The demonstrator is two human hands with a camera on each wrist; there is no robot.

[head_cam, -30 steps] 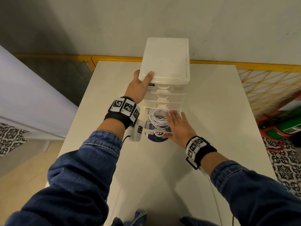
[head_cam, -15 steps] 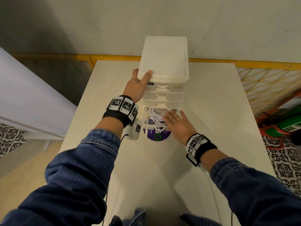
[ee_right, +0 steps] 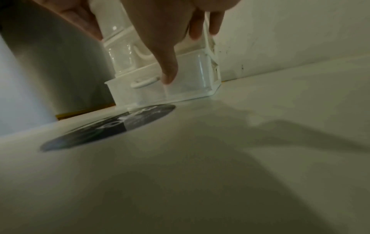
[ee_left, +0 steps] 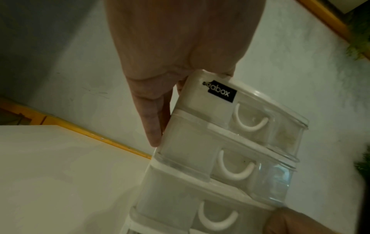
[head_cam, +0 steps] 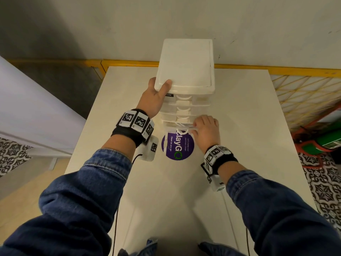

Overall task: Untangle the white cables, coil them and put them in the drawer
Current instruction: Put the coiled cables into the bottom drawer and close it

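A white plastic drawer unit [head_cam: 184,71] stands at the table's far middle. My left hand [head_cam: 156,97] grips its top left corner, thumb on the lid and fingers down the side wall [ee_left: 180,47]. The unit [ee_left: 220,142] has several translucent drawers with white handles. Its bottom drawer [head_cam: 173,126] sticks out only a little. A sliver of the coiled white cable [head_cam: 181,125] shows in the gap. My right hand [head_cam: 204,130] presses the drawer front [ee_right: 186,88] with straight fingers [ee_right: 169,74], beside the handle. It holds nothing.
A round purple sticker [head_cam: 178,145] lies on the white table [head_cam: 239,126] just before the drawer unit. A yellow rail [head_cam: 276,70] and a wall run behind the table. A grey panel [head_cam: 27,108] stands to the left, and red and green items [head_cam: 324,137] sit on the floor at right.
My right hand has pushed the bottom drawer in from well pulled out to nearly closed. The cable coil is now mostly hidden. My left hand kept its hold on the unit.
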